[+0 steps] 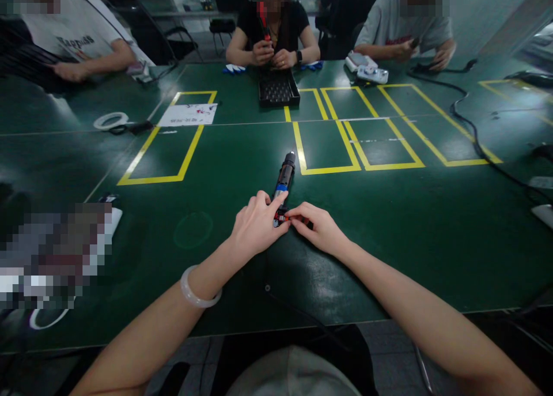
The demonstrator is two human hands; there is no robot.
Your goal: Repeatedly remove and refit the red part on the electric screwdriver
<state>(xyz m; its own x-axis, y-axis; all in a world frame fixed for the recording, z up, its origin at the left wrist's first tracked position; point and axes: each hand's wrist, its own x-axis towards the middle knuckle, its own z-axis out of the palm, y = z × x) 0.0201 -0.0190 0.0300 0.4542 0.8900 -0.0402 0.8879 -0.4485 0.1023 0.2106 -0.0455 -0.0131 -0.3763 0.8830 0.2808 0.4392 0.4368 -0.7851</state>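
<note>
Black-and-blue tool lying on table: left hand and right hand are pinching its red end; loose grip risking roll.

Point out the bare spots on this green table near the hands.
Bare: the yellow-taped box left of the tool; the taped boxes to its right. Crowded: the far edge by the black tray, and where left hand and right hand meet.
</note>
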